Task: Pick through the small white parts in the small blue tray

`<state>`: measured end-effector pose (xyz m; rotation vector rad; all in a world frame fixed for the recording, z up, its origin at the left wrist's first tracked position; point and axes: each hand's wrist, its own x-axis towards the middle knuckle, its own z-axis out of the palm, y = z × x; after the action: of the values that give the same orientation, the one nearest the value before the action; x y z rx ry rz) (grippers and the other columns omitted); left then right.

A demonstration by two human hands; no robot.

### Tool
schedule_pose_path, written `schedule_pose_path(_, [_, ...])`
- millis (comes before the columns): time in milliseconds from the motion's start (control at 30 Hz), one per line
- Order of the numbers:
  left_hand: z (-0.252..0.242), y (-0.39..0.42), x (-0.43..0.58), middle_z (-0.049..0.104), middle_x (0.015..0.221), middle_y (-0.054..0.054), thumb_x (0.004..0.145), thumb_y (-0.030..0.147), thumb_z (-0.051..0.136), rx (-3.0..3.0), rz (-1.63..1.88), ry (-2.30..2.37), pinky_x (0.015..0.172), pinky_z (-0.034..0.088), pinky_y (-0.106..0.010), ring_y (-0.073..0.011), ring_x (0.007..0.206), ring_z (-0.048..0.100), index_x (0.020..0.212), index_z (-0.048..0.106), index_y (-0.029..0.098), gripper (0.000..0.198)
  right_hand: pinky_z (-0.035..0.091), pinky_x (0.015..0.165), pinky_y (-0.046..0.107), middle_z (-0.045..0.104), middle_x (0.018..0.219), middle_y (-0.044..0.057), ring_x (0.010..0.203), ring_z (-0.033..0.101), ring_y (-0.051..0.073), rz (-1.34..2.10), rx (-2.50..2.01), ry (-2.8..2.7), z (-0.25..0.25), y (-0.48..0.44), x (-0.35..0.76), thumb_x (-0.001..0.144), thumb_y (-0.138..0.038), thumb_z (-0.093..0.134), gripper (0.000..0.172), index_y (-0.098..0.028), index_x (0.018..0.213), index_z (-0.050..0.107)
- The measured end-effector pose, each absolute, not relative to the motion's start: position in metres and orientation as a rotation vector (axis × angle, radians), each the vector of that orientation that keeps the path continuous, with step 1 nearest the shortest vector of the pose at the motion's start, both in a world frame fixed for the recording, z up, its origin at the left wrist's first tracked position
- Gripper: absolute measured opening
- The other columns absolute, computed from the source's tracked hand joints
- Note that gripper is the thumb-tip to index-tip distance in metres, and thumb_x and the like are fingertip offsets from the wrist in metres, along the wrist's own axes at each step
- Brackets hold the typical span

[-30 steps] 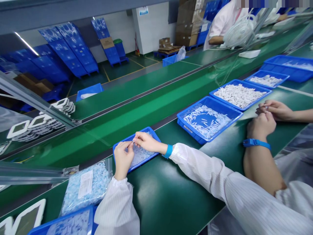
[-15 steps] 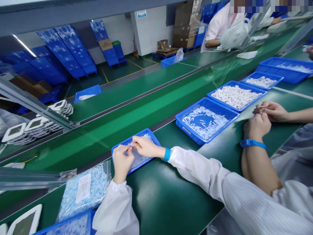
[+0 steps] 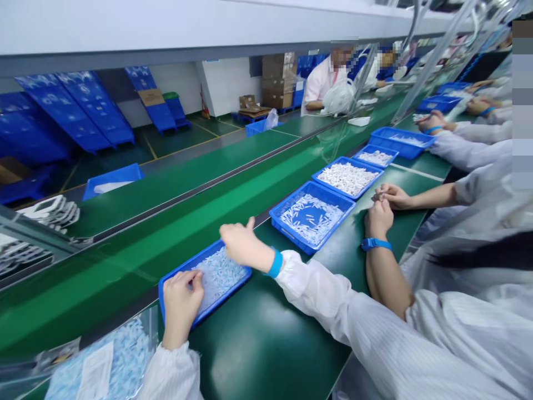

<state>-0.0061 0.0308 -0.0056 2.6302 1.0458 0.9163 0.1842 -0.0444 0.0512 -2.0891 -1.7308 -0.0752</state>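
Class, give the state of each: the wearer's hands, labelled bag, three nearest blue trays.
Left hand: fingers curled toward thumb, grip unclear
Right hand: thumb raised, grip unclear
Labelled bag: filled with pale blue pieces, seal unclear
Near tray: uncovered, holding bluish pieces
Middle tray: holding pieces, centre sparse
Far tray: spread with white pieces

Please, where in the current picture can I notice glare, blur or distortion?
Head view: pale glare on the green tabletop; the tall blue stacks lean, probably wide-angle distortion; the clear bag looks soft; small pieces beside the left hand blur together; pixel blocks hide patches at upper right.
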Motion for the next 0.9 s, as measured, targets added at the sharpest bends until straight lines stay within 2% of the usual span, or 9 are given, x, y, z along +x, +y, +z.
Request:
schedule_pose_path(67, [-0.008,0.032,-0.007,0.071,0.075,-0.006,0.078,0.028,0.05,2.612,0.962,1.012,0.073,0.045,-0.034,-0.0221,0.073,0.064,0.07,0.068,0.019,0.022,0.032,0.089,0.06,0.064,0.085,0.02,0.088,0.06,0.031,-0.07,-2.373,-1.438,0.067,-0.061,0.21,0.075,-0.001,0.05,0.017,-0.008,0.087,0.059])
schedule_pose_path(167, [-0.008,0.032,-0.007,0.072,0.077,-0.005,0.079,0.026,0.049,2.59,0.996,0.987,0.076,0.044,-0.035,-0.022,0.075,0.064,0.072,0.068,0.02,0.021,0.041,0.081,0.048,0.064,0.077,0.017,0.08,0.062,0.028,0.184,-2.419,-1.375,0.081,-0.074,0.24,0.073,0.0,0.055,0.012,-0.011,0.072,0.059])
schedule_pose_path(267, [-0.004,0.029,-0.006,0.072,0.079,-0.005,0.08,0.026,0.051,2.555,1.04,1.011,0.078,0.044,-0.035,-0.0216,0.077,0.064,0.074,0.069,0.02,0.02,0.043,0.071,0.03,0.062,0.072,0.008,0.071,0.059,0.018,0.348,-2.006,-1.623,0.076,-0.06,0.236,0.078,-0.012,0.058,0.011,-0.015,0.069,0.056])
schedule_pose_path(367, [0.001,0.026,-0.007,0.072,0.078,-0.004,0.081,0.027,0.052,2.486,1.123,1.085,0.079,0.044,-0.035,-0.0207,0.077,0.063,0.073,0.069,0.02,0.019,0.04,0.064,0.023,0.06,0.07,0.001,0.066,0.055,0.012,0.561,-1.472,-1.624,0.056,-0.028,0.198,0.087,-0.023,0.05,0.014,-0.017,0.075,0.054])
schedule_pose_path(500, [0.004,0.026,-0.007,0.072,0.077,-0.004,0.08,0.026,0.054,2.384,1.184,1.14,0.079,0.045,-0.035,-0.0197,0.077,0.063,0.073,0.069,0.021,0.017,0.038,0.059,0.021,0.053,0.067,-0.002,0.063,0.049,0.01,0.79,-1.22,-1.49,0.023,0.0,0.153,0.086,-0.024,0.048,0.015,-0.017,0.072,0.048])
schedule_pose_path(767, [0.007,0.024,-0.007,0.072,0.077,-0.003,0.079,0.023,0.054,2.38,1.135,1.133,0.08,0.044,-0.036,-0.0192,0.076,0.062,0.072,0.069,0.021,0.017,0.034,0.059,0.021,0.046,0.063,-0.004,0.062,0.043,0.01,0.873,-1.247,-1.516,-0.001,-0.002,0.152,0.084,-0.024,0.049,0.016,-0.017,0.07,0.046])
schedule_pose_path(900, [0.006,0.024,-0.007,0.072,0.077,-0.002,0.079,0.022,0.054,2.38,1.133,1.122,0.079,0.043,-0.036,-0.0188,0.076,0.062,0.072,0.069,0.022,0.016,0.035,0.06,0.022,0.049,0.066,-0.003,0.064,0.044,0.011,0.843,-1.223,-1.468,-0.004,-0.003,0.147,0.086,-0.026,0.049,0.017,-0.017,0.071,0.047])
